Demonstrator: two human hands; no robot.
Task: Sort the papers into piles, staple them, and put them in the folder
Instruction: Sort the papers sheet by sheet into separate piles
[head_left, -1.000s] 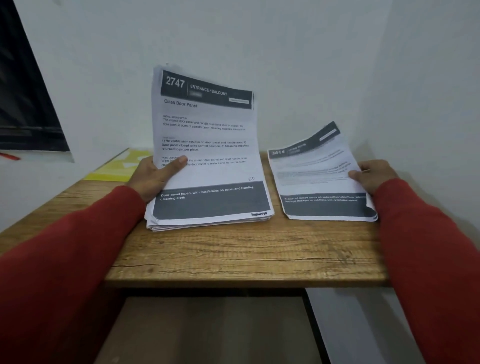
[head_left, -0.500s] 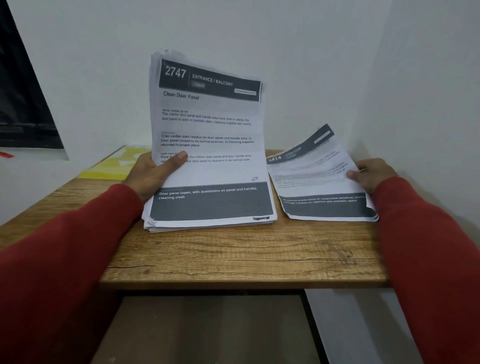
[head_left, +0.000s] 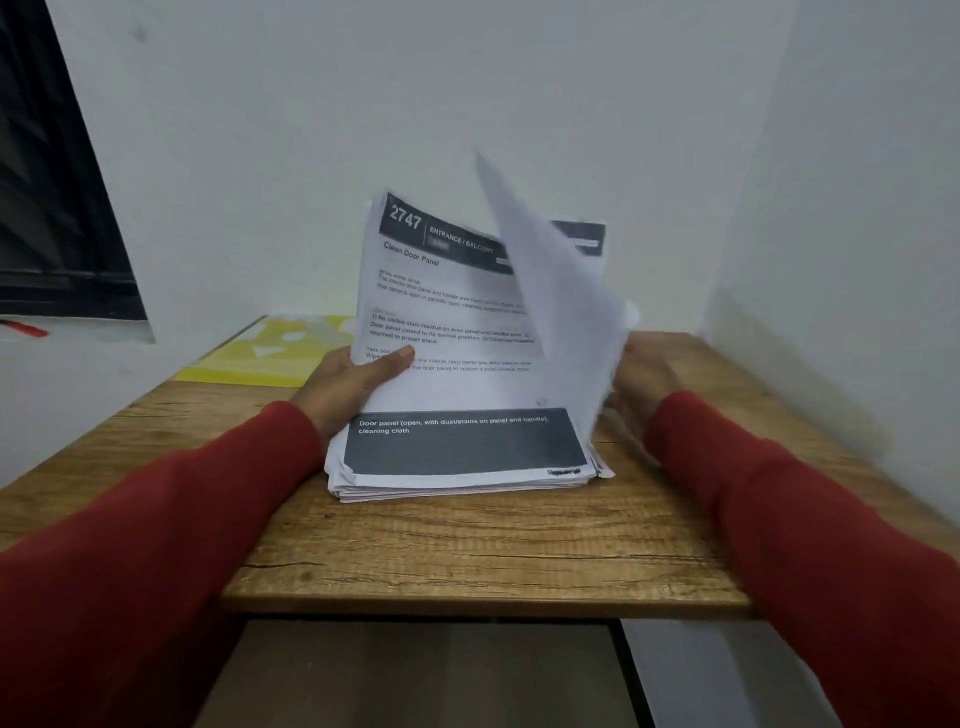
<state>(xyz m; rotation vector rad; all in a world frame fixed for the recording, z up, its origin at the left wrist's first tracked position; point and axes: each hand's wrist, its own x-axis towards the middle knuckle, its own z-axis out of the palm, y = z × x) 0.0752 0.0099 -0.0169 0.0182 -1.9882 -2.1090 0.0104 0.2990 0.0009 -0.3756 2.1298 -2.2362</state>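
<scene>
1. Stack of papers (head_left: 457, 457): on the desk (head_left: 467, 545), top edge tilted up; left hand (head_left: 358, 384) grips it as before, thumb on the top page.
2. Loose sheet (head_left: 561, 312): a second ago flat at right, now swung up over the stack, blurred.
3. Right hand (head_left: 641, 384): behind the sheet; grip unclear.
4. Yellow folder (head_left: 270, 353): behind left, unused.
5. Judgement: sorting continues; stapling pending.

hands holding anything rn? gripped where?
Left hand grips the paper stack at its left edge, thumb on top. Right hand is blurred behind a lifted sheet; its hold cannot be told.

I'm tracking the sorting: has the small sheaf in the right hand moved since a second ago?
Yes. The small sheaf has swung up off the table and leftward, against the big stack.
</scene>
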